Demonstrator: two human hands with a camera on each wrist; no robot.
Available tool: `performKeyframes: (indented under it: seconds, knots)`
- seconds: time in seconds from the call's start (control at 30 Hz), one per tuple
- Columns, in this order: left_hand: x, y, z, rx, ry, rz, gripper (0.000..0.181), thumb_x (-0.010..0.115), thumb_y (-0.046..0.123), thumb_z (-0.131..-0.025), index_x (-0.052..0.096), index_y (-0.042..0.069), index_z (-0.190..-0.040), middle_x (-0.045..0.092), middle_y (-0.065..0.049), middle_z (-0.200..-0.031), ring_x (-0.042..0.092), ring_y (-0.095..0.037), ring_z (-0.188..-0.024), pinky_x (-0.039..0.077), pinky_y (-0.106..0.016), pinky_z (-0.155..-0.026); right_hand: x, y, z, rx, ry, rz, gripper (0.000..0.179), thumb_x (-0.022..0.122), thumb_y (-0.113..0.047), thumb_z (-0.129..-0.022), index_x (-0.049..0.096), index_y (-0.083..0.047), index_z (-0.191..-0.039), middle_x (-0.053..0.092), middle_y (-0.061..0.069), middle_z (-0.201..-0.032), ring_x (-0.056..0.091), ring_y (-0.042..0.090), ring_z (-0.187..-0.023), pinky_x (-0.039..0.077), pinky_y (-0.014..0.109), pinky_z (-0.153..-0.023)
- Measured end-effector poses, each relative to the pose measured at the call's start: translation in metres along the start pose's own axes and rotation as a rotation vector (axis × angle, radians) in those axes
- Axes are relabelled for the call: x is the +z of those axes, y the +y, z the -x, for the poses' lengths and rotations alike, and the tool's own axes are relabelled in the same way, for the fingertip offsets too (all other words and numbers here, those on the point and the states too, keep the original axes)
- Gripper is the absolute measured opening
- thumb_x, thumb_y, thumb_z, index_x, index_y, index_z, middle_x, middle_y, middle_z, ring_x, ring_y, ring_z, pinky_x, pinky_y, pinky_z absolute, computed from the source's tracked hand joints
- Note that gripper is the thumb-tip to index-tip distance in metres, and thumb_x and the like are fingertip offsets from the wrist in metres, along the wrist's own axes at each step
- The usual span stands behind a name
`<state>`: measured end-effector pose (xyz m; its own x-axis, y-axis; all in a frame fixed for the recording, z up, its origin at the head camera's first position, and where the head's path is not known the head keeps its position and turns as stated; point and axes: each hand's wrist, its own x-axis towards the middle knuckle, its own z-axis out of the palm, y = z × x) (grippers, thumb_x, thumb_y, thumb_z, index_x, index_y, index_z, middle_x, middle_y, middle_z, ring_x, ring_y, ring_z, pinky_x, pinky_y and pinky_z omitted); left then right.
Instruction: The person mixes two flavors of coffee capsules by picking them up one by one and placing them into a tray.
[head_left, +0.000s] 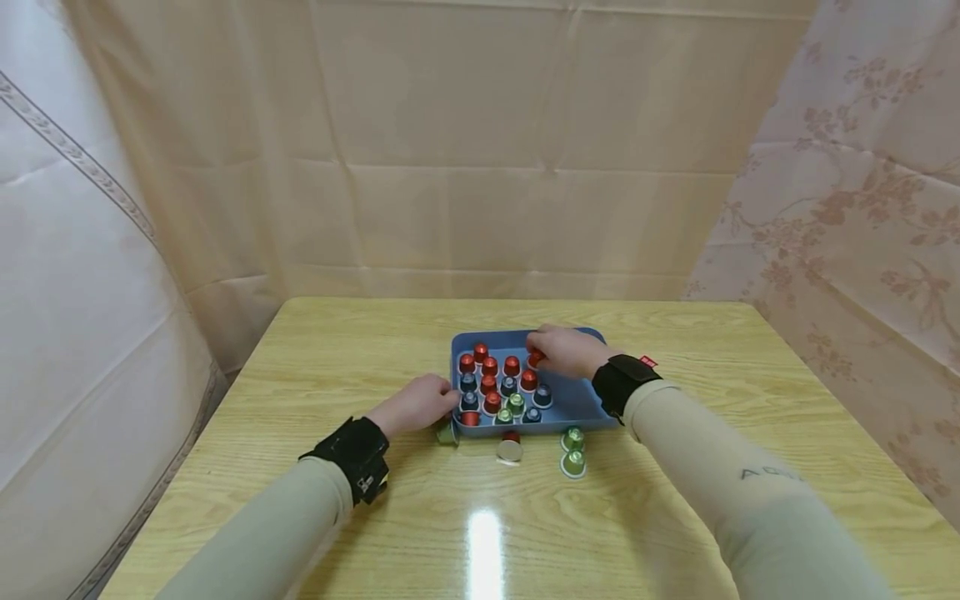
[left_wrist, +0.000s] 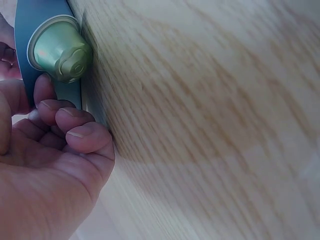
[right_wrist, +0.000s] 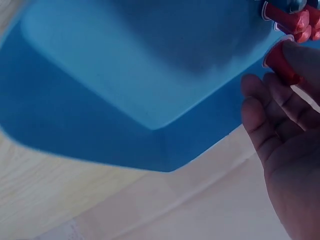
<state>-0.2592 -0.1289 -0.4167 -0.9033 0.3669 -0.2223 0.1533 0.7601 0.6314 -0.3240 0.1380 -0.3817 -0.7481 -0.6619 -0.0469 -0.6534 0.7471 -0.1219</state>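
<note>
A blue tray (head_left: 577, 400) holds red, dark blue and green coffee capsules, most of them toward its left side. At its left front corner my left hand (head_left: 416, 404) grips the rim; the left wrist view shows the fingers curled against the tray's outer wall, close to a green capsule (left_wrist: 60, 50) lying outside it. Over the back of the tray, my right hand (head_left: 567, 350) pinches a red capsule (right_wrist: 281, 61) between thumb and fingers. Other red capsules (right_wrist: 295, 19) stand beside that hand in the right wrist view.
Two green capsules (head_left: 573, 462) stand on the wooden table (head_left: 337, 358) in front of the tray. A red capsule (head_left: 510, 450) lies on its side there, its pale lid facing me. Cloth curtains (head_left: 487, 208) hang behind the table and at both sides.
</note>
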Motion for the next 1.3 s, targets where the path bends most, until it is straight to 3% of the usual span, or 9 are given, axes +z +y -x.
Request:
performKeyframes:
  seconds: [0.2,0.47,0.77,0.87,1.0,1.1,1.3]
  knots:
    - [0.0,-0.002,-0.002,0.001,-0.004,-0.004,0.033,0.048,0.023,-0.1,0.059,0.009,-0.072,0.046,0.0,-0.061,0.044,-0.015,-0.055,0.034,-0.028,-0.053,0.001,0.0,-0.002,0.025,-0.006,0.003,0.015,0.069,-0.012,-0.089,0.062,-0.007,-0.101,0.056,0.007,-0.094,0.056,0.022,-0.081,0.051,0.041,-0.074]
    - [-0.001,-0.001,-0.001,-0.013,-0.004,-0.014,0.032,0.047,0.023,-0.1,0.061,0.007,-0.075,0.048,-0.001,-0.063,0.046,-0.016,-0.057,0.035,-0.028,-0.054,-0.001,0.0,-0.001,0.035,-0.046,-0.003,0.029,0.066,-0.012,-0.091,0.06,-0.001,-0.117,0.061,0.015,-0.112,0.06,0.026,-0.098,0.051,0.043,-0.087]
    - [-0.001,0.0,-0.001,0.003,-0.001,-0.027,0.034,0.047,0.023,-0.1,0.059,0.008,-0.072,0.047,0.0,-0.061,0.045,-0.015,-0.055,0.035,-0.028,-0.054,-0.006,0.01,0.015,0.073,0.024,0.014,0.032,0.064,-0.016,-0.092,0.06,-0.001,-0.12,0.064,0.016,-0.116,0.06,0.03,-0.104,0.05,0.048,-0.089]
    - [-0.001,-0.001,-0.001,0.006,-0.006,-0.029,0.035,0.047,0.025,-0.101,0.059,0.01,-0.071,0.046,0.0,-0.061,0.045,-0.014,-0.055,0.035,-0.028,-0.054,-0.007,0.017,0.025,0.097,0.056,0.031,0.028,0.065,-0.018,-0.092,0.061,-0.002,-0.115,0.066,0.015,-0.109,0.063,0.028,-0.096,0.052,0.047,-0.084]
    - [-0.002,-0.003,0.0,0.035,0.008,-0.036,0.037,0.047,0.027,-0.102,0.054,0.01,-0.069,0.043,0.001,-0.059,0.042,-0.014,-0.052,0.034,-0.029,-0.052,-0.007,0.027,0.039,0.13,0.11,0.052,0.019,0.065,-0.02,-0.092,0.061,-0.005,-0.103,0.066,0.007,-0.089,0.061,0.019,-0.074,0.053,0.042,-0.069]
    - [-0.002,-0.005,0.002,0.056,0.031,-0.032,0.039,0.045,0.029,-0.103,0.053,0.01,-0.07,0.043,0.0,-0.061,0.042,-0.015,-0.053,0.034,-0.029,-0.052,-0.006,0.033,0.051,0.149,0.143,0.063,0.015,0.065,-0.021,-0.092,0.059,-0.007,-0.094,0.061,0.001,-0.075,0.055,0.014,-0.062,0.049,0.038,-0.06]
    - [-0.004,-0.004,0.012,0.028,0.033,0.001,0.045,0.043,0.046,-0.101,0.06,0.008,-0.085,0.05,-0.003,-0.069,0.047,-0.018,-0.062,0.037,-0.032,-0.056,-0.002,0.041,0.07,0.181,0.184,0.065,0.022,0.063,-0.021,-0.093,0.05,-0.01,-0.079,0.048,0.0,-0.06,0.045,0.015,-0.052,0.039,0.034,-0.051]
